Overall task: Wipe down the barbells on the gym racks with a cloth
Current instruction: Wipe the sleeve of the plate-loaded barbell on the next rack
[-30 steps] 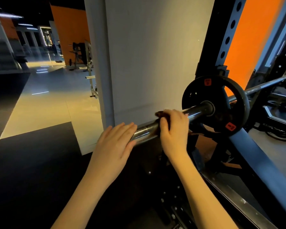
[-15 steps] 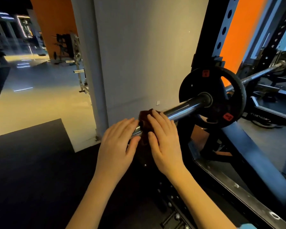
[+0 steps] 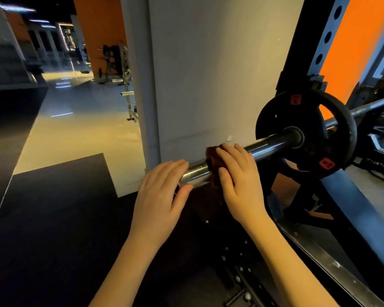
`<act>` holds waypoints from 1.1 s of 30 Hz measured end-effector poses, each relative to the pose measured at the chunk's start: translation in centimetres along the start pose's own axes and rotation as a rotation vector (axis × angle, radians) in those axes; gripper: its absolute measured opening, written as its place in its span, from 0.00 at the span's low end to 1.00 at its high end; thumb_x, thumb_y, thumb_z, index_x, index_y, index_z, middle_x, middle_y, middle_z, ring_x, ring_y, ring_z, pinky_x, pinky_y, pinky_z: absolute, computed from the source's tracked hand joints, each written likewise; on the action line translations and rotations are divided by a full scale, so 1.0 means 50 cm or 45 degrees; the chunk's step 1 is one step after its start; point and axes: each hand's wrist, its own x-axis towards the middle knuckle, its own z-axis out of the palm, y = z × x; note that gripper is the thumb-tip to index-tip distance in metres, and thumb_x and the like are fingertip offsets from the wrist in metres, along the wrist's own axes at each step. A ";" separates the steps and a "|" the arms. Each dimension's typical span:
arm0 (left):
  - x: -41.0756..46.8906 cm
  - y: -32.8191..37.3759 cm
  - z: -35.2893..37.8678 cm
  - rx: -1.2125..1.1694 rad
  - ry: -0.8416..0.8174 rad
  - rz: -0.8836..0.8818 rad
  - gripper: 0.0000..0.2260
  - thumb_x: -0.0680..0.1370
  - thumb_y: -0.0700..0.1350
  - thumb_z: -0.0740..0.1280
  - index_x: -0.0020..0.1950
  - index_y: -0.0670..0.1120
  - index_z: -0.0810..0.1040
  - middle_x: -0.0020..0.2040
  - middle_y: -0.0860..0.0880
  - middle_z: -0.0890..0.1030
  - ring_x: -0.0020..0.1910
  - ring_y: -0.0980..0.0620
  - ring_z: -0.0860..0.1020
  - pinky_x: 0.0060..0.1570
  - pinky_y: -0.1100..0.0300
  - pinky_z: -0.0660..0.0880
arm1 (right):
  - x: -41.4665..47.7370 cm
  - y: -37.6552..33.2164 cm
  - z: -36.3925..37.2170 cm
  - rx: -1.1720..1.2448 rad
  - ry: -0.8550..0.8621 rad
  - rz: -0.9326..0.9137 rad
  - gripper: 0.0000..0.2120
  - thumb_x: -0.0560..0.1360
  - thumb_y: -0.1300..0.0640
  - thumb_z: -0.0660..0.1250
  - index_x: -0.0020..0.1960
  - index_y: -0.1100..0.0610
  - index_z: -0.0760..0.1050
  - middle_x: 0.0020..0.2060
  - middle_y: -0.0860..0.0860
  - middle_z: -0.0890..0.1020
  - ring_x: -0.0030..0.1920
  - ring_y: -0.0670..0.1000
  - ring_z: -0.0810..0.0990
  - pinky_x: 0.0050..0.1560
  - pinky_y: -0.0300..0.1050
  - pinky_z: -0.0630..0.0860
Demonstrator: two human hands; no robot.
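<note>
A steel barbell (image 3: 268,144) lies across the black rack, its sleeve pointing toward me, with a black weight plate (image 3: 306,134) loaded on it. A dark brown cloth (image 3: 212,161) is wrapped over the sleeve. My right hand (image 3: 239,176) holds the cloth against the bar, fingers curled over the top and thumb below. My left hand (image 3: 162,191) covers the sleeve's near end, fingers laid over it and thumb underneath. The bar's tip is hidden under that hand.
A black rack upright (image 3: 302,43) with holes stands behind the plate, and a blue-grey frame beam (image 3: 350,207) slopes down to the right. A grey wall pillar (image 3: 204,69) is just behind the bar. Black rubber mat (image 3: 53,207) covers the floor on the left.
My right hand and the cloth slid along the sleeve toward its near end, then a little back toward the plate. My left hand stayed on the end.
</note>
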 end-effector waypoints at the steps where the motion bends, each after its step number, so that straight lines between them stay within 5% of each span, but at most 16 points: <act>1: 0.000 0.001 0.000 -0.041 0.002 -0.022 0.21 0.80 0.55 0.56 0.69 0.48 0.72 0.65 0.52 0.76 0.65 0.57 0.67 0.63 0.57 0.63 | 0.012 0.011 -0.004 0.007 0.043 0.076 0.22 0.80 0.51 0.53 0.69 0.56 0.72 0.69 0.52 0.73 0.73 0.55 0.63 0.72 0.62 0.61; 5: -0.002 0.001 0.006 -0.208 0.039 -0.055 0.22 0.78 0.56 0.57 0.69 0.49 0.72 0.63 0.60 0.71 0.64 0.64 0.65 0.61 0.67 0.62 | 0.011 -0.028 0.008 0.160 0.165 0.324 0.21 0.80 0.53 0.54 0.69 0.56 0.73 0.70 0.47 0.70 0.75 0.50 0.60 0.76 0.53 0.56; 10: 0.000 -0.008 0.007 -0.389 0.074 -0.011 0.18 0.80 0.53 0.58 0.68 0.50 0.73 0.63 0.60 0.72 0.64 0.68 0.66 0.63 0.76 0.60 | -0.055 -0.074 0.020 0.147 -0.028 -0.006 0.21 0.80 0.53 0.56 0.73 0.52 0.66 0.74 0.45 0.65 0.77 0.48 0.56 0.76 0.41 0.52; 12: 0.000 -0.022 0.003 -0.484 0.052 0.010 0.18 0.80 0.51 0.57 0.68 0.49 0.72 0.62 0.61 0.72 0.64 0.71 0.65 0.63 0.77 0.59 | -0.034 -0.056 0.014 0.145 0.012 0.093 0.20 0.80 0.51 0.55 0.71 0.48 0.67 0.73 0.43 0.66 0.76 0.46 0.57 0.76 0.42 0.53; 16: 0.001 -0.070 -0.023 -0.754 -0.190 -0.006 0.18 0.81 0.52 0.57 0.70 0.53 0.70 0.65 0.64 0.71 0.66 0.71 0.65 0.60 0.79 0.59 | -0.001 -0.097 0.047 0.233 0.339 0.503 0.18 0.79 0.52 0.54 0.66 0.50 0.73 0.69 0.43 0.71 0.74 0.44 0.60 0.75 0.53 0.57; 19: 0.017 -0.118 -0.048 -0.916 -0.508 0.036 0.17 0.83 0.49 0.56 0.70 0.64 0.63 0.64 0.73 0.67 0.66 0.76 0.61 0.58 0.82 0.57 | -0.033 -0.185 0.093 0.293 0.458 0.577 0.19 0.78 0.49 0.55 0.65 0.51 0.75 0.68 0.41 0.71 0.73 0.45 0.64 0.73 0.57 0.61; 24: 0.067 -0.168 -0.069 -1.076 -0.744 0.214 0.16 0.83 0.49 0.55 0.70 0.61 0.68 0.63 0.66 0.73 0.65 0.70 0.68 0.62 0.72 0.66 | -0.054 -0.271 0.125 0.236 0.478 0.639 0.20 0.77 0.46 0.54 0.66 0.47 0.73 0.67 0.36 0.70 0.72 0.43 0.65 0.72 0.53 0.65; 30: 0.146 -0.176 -0.029 -1.331 -0.859 0.151 0.16 0.81 0.52 0.53 0.68 0.56 0.71 0.61 0.64 0.75 0.61 0.72 0.70 0.55 0.80 0.64 | -0.001 -0.275 0.103 0.252 0.557 0.872 0.14 0.82 0.58 0.57 0.61 0.42 0.73 0.65 0.36 0.71 0.67 0.36 0.68 0.71 0.47 0.67; 33: 0.191 -0.172 0.012 -1.407 -0.986 0.152 0.21 0.79 0.57 0.50 0.69 0.56 0.72 0.63 0.63 0.75 0.62 0.72 0.69 0.55 0.79 0.66 | -0.020 -0.298 0.120 0.174 0.530 0.863 0.15 0.78 0.52 0.57 0.62 0.40 0.72 0.68 0.36 0.70 0.69 0.35 0.65 0.71 0.38 0.64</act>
